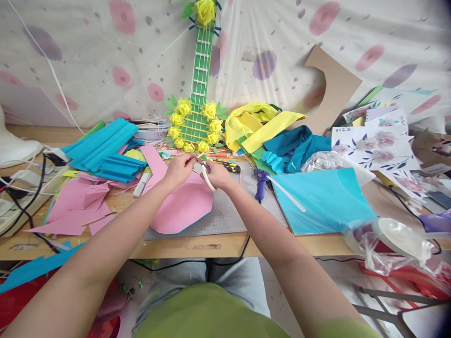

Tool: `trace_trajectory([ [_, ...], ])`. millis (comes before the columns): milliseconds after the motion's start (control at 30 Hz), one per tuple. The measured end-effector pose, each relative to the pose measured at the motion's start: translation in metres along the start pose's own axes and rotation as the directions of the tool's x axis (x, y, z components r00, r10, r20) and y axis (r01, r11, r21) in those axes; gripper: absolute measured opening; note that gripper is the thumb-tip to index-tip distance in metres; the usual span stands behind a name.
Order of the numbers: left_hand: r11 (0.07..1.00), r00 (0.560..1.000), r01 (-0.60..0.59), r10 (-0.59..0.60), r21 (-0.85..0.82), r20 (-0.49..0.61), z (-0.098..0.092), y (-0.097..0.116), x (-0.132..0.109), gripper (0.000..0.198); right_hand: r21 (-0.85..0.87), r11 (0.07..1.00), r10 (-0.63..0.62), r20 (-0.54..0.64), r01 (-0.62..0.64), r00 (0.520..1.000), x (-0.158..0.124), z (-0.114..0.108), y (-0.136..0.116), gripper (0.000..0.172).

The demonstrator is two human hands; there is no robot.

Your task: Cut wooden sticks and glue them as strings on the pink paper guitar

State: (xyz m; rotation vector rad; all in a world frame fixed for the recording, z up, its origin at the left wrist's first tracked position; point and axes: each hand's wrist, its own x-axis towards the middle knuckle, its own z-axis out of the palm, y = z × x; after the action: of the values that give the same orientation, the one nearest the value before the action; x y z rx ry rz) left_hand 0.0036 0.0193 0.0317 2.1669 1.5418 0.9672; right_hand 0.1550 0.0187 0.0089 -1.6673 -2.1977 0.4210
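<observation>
1. Far left, folded pink paper lies on the wooden bench, well apart from my hands and best left there, out of the cutting line.
2. My left hand, fingertips pinched together, appears to grip a thin pale piece, too small to identify. A firm pinch close to the cutting point should stop it twisting.
3. Below my wrists, the pink cut-out rests on the grey mat; the tool's tips should be kept off its surface.
4. At centre, the pale piece sits between my two hands, in front of the flower-trimmed green guitar. Working just short of those yellow blooms calls for small movements.
5. My right hand is curled around what look like pale-handled scissors. One slow, square squeeze, judged by eye, would likely leave the cleanest end.
6. Right of that hand, a yellow-and-black cutter and a blue glue gun lie near; my elbow needs to clear the gun's cord.
</observation>
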Motion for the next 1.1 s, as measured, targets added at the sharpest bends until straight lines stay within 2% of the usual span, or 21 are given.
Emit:
trace_trajectory([
  [167, 0.997, 0.996, -0.057, 0.060, -0.044, 0.071, -0.001, -0.002, 0.002, 0.024, 0.049, 0.998, -0.030, -0.016, 0.031, 0.999, -0.002, 0.003, 0.008, 0.027],
  [367, 0.993, 0.992, -0.085, 0.092, -0.081, 0.087, 0.000, -0.004, 0.002, 0.026, -0.052, 0.998, 0.030, -0.019, -0.031, 0.999, -0.006, 0.003, 0.003, 0.029],
  [533, 0.998, 0.996, 0.009, -0.003, -0.063, 0.094, 0.006, -0.003, 0.000, 0.023, -0.048, 0.999, 0.005, 0.060, -0.002, 0.998, -0.004, 0.000, 0.005, 0.030],
  [633, 0.997, 0.997, 0.075, -0.075, -0.024, 0.020, 0.007, -0.009, 0.001, 0.023, -0.011, 1.000, -0.016, 0.130, 0.018, 0.991, -0.005, -0.004, 0.017, 0.034],
  [700, 0.994, 0.993, 0.111, -0.111, 0.011, -0.042, 0.004, -0.015, 0.002, 0.025, -0.026, 0.999, 0.041, 0.158, -0.038, 0.987, -0.008, -0.006, 0.030, 0.039],
  [767, 0.991, 0.991, 0.119, -0.116, 0.057, -0.060, 0.002, -0.020, 0.002, 0.024, -0.109, 0.982, 0.167, 0.150, -0.151, 0.975, -0.012, -0.006, 0.044, 0.045],
  [833, 0.991, 0.995, 0.094, -0.091, 0.099, -0.038, 0.000, -0.020, 0.001, 0.023, -0.228, 0.945, 0.264, 0.103, -0.236, 0.959, -0.015, -0.004, 0.056, 0.051],
  [933, 0.987, 1.000, 0.013, -0.017, 0.162, 0.023, 0.001, -0.015, -0.001, 0.022, -0.350, 0.900, 0.309, 0.088, -0.261, 0.947, -0.016, 0.000, 0.067, 0.050],
  [1033, 0.967, 0.994, -0.059, 0.034, 0.249, 0.101, 0.004, -0.009, -0.003, 0.025, -0.349, 0.903, 0.322, 0.171, -0.249, 0.931, -0.015, -0.004, 0.068, 0.047],
  [1100, 0.951, 0.990, -0.081, 0.041, 0.298, 0.138, 0.006, -0.005, -0.004, 0.027, -0.258, 0.936, 0.281, 0.133, -0.241, 0.950, -0.013, -0.009, 0.063, 0.044],
])
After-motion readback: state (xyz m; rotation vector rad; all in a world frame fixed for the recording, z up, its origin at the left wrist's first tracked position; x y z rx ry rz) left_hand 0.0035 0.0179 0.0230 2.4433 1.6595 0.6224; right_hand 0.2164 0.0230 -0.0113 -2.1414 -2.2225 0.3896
